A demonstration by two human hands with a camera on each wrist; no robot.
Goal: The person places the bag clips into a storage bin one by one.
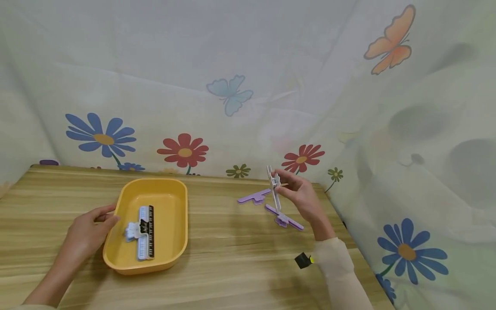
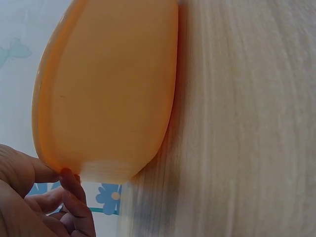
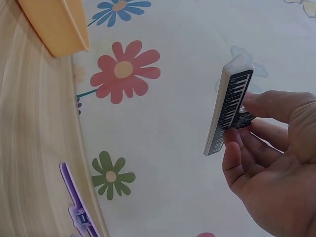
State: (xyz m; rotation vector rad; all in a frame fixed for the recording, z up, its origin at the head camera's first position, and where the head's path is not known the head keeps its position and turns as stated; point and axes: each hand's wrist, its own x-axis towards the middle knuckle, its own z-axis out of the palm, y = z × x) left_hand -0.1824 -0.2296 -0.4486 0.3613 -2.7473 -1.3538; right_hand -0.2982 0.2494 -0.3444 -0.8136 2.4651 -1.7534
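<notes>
Left hand [image 1: 87,232]: tray [image 1: 170,219] pinched, at least one clip [image 1: 142,241] already inside. Right hand [image 1: 300,193]: white clip [image 3: 228,111] pinched, two purple clips [image 1: 283,218] remaining nearby.

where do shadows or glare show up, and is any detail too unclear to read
Head view: a soft shadow falls on the wooden table by the yellow tray's near-left corner; left wrist view: a pale sheen crosses the tray's lower end; right wrist view: the piano-key clip's stripes show clearly, but its small white marking can't be read.
</notes>
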